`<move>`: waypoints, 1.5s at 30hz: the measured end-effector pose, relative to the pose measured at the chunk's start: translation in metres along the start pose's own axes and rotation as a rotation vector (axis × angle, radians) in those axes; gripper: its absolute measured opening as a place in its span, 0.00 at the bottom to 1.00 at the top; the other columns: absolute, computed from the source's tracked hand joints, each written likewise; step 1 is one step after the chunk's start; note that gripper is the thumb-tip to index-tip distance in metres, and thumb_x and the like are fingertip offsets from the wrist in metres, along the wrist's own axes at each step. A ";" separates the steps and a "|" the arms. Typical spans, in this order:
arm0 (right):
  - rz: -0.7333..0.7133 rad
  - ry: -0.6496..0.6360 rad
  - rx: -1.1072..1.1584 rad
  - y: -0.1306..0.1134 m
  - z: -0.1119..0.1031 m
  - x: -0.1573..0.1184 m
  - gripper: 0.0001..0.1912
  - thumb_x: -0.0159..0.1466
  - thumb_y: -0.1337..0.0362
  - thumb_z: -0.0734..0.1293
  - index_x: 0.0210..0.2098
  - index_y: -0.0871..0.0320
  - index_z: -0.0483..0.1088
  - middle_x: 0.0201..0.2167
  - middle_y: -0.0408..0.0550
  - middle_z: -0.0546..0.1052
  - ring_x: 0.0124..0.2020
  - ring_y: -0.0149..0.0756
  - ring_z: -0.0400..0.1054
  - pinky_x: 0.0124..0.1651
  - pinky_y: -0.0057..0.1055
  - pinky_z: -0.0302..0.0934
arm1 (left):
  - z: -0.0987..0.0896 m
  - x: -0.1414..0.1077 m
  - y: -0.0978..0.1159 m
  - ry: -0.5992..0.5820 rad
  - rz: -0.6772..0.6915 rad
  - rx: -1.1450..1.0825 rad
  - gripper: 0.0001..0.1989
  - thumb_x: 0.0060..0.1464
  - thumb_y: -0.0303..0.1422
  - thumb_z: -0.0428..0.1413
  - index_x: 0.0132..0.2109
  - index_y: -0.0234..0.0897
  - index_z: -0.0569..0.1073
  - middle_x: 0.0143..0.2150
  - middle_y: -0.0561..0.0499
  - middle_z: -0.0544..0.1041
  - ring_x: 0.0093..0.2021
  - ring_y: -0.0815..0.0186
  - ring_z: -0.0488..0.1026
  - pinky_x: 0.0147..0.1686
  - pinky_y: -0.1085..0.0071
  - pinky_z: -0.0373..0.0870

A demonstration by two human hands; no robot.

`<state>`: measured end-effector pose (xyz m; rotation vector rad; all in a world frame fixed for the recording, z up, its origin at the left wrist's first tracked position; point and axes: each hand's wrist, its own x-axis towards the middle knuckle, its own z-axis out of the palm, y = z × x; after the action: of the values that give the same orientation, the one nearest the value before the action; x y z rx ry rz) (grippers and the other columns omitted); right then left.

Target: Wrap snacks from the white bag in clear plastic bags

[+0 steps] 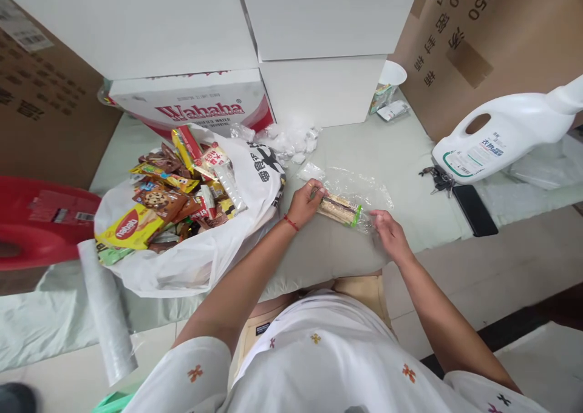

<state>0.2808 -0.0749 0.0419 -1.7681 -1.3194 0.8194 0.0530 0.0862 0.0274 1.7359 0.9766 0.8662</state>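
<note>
In front of me lies a wafer-like snack packet (337, 211) with a green end, low over the cloth-covered table. My left hand (306, 203), a red string on its wrist, is closed on the packet's left end. At the other end, my right hand (390, 233) pinches a crinkled clear plastic bag (364, 221). The film reaches up behind the packet; whether the packet is fully inside it I cannot tell. Left of my left hand stands a white carrier bag (255, 203), open and full of wrapped snacks (159, 200).
Small white pieces (291, 143) lie behind the bag, before a Wahaba carton (195, 106) and white boxes (319, 91). On the right are a white detergent bottle (496, 136), keys (438, 179) and a phone (475, 210). A plastic roll (107, 313) and red jug (40, 221) stand left.
</note>
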 end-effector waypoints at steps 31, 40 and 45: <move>0.197 0.120 -0.081 0.009 -0.028 0.029 0.17 0.63 0.48 0.66 0.34 0.56 0.75 0.21 0.40 0.69 0.24 0.33 0.60 0.30 0.31 0.55 | 0.011 0.027 0.030 -0.451 0.225 0.478 0.09 0.61 0.35 0.55 0.41 0.47 0.81 0.44 0.54 0.84 0.61 0.58 0.70 0.70 0.48 0.39; -0.130 0.217 -0.360 -0.011 -0.031 0.034 0.16 0.69 0.54 0.61 0.42 0.55 0.76 0.40 0.52 0.76 0.38 0.41 0.69 0.44 0.39 0.63 | 0.010 0.018 0.026 -0.465 0.240 0.380 0.12 0.63 0.31 0.50 0.45 0.44 0.79 0.47 0.52 0.83 0.63 0.58 0.69 0.70 0.50 0.45; -0.386 -0.294 -0.475 -0.045 -0.007 0.051 0.15 0.67 0.54 0.68 0.50 0.52 0.76 0.42 0.52 0.78 0.45 0.46 0.67 0.47 0.39 0.61 | 0.004 0.015 0.008 -0.349 0.323 0.409 0.15 0.59 0.27 0.51 0.46 0.43 0.81 0.50 0.51 0.82 0.60 0.57 0.72 0.64 0.53 0.58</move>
<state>0.2789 -0.0198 0.0817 -1.6874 -2.1105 0.5908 0.0654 0.0962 0.0358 2.3475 0.6778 0.5495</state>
